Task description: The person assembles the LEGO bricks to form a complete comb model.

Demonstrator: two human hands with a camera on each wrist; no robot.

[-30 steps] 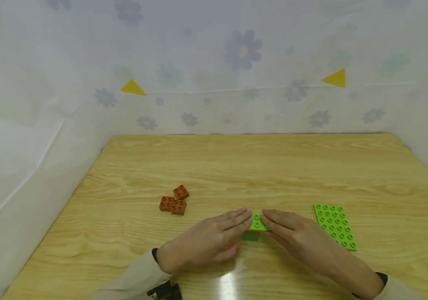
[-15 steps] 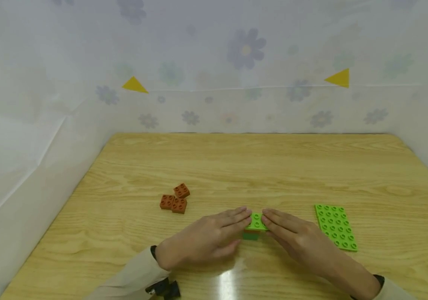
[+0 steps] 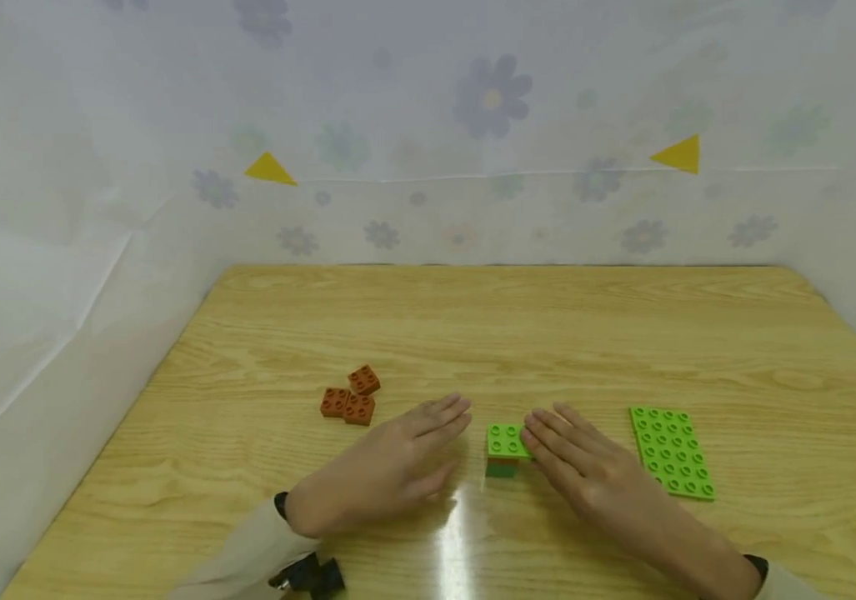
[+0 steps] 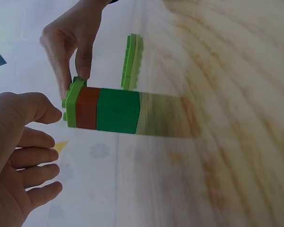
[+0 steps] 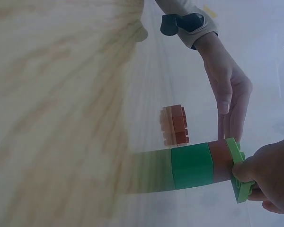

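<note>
A small stack stands on the table: a green block (image 4: 118, 111) at the bottom, a reddish-brown brick (image 4: 87, 108) above it, and a light green studded plate (image 3: 505, 438) on top, jutting out past the brick to the right. My right hand (image 3: 593, 467) pinches the plate's overhanging right end, its fingers over the studs and its thumb (image 5: 244, 170) at the plate's edge. Apart from the stack, to its left, my left hand (image 3: 390, 462) hovers with loosely extended fingers and holds nothing. In the left wrist view, its thumb shows close to the plate.
Three reddish-brown bricks (image 3: 348, 400) lie close together on the wooden table (image 3: 473, 333), left of the stack. A larger light green studded plate (image 3: 673, 452) lies to the right, beyond my right hand. White flowered sheeting (image 3: 428, 217) rises behind the table.
My left hand has lifted off the plate's left end and drawn away to the left, uncovering its studs. My right hand stays at the plate, its fingers slightly more spread. The stack stands in place.
</note>
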